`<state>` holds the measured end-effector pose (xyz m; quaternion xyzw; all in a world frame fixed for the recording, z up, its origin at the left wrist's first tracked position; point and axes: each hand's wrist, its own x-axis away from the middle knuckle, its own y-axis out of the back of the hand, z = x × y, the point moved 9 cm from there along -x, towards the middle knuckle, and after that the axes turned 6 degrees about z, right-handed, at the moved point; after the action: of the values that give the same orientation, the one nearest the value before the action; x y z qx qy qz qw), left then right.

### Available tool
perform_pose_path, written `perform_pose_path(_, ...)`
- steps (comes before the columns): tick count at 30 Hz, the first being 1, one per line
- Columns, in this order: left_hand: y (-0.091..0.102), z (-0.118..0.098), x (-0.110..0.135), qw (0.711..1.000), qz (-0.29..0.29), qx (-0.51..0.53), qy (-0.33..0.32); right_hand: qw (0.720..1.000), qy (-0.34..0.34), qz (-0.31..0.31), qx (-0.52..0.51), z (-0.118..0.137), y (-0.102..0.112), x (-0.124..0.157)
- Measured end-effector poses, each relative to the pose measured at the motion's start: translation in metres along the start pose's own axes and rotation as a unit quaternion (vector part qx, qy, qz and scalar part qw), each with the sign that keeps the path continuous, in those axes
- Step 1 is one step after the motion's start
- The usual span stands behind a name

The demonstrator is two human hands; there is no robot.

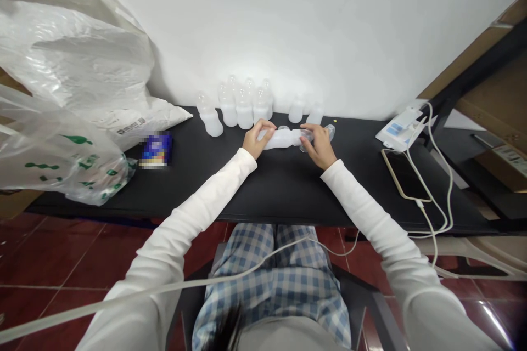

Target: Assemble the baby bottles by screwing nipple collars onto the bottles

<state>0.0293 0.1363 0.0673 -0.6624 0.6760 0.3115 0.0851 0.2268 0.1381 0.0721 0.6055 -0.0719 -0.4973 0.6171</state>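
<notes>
Over a black table (pixel 284 192), the left hand (pixel 257 140) gripped a sideways white bottle (pixel 280 139) while the right hand (pixel 320 147) gripped a clear cap (pixel 306 135) at its end; capped bottles (pixel 244 114) stood behind

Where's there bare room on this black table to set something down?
Bare patches: between the blue packet and left sleeve; between the right sleeve and smartphone. Crowded: the back, with dome-capped bottles, and around the white cables.
</notes>
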Motion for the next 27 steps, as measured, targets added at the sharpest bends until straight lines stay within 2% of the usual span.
perform_pose_path(4,0.002,0.013,-0.003,0.999,0.016,-0.009,0.037,0.997,0.074,-0.025,0.003,0.006,0.003,-0.002)
perform_pose_path(6,0.004,0.029,-0.005,0.996,0.003,0.006,0.089,0.991,0.117,-0.047,0.048,0.012,0.003,0.001)
perform_pose_path(8,0.004,0.048,-0.006,0.985,-0.009,0.064,0.159,0.984,0.139,-0.065,0.093,0.013,0.002,0.006)
perform_pose_path(10,-0.004,0.063,-0.006,0.961,0.006,0.157,0.229,0.982,0.123,-0.083,0.116,0.005,0.003,0.009)
perform_pose_path(13,-0.02,0.067,-0.006,0.911,0.061,0.29,0.286,0.979,0.026,-0.154,0.131,-0.023,0.02,0.013)
perform_pose_path(15,-0.024,0.061,-0.006,0.893,0.073,0.343,0.281,0.964,-0.04,-0.224,0.137,-0.038,0.037,0.019)
perform_pose_path(18,-0.03,0.052,-0.009,0.897,0.071,0.364,0.24,0.946,-0.098,-0.284,0.126,-0.048,0.052,0.024)
perform_pose_path(22,-0.051,0.048,-0.022,0.931,0.089,0.297,0.193,0.944,-0.144,-0.284,0.08,-0.052,0.053,0.024)
perform_pose_path(27,-0.074,0.038,-0.061,0.967,0.071,0.209,0.13,0.94,-0.167,-0.29,0.065,-0.057,0.053,0.026)
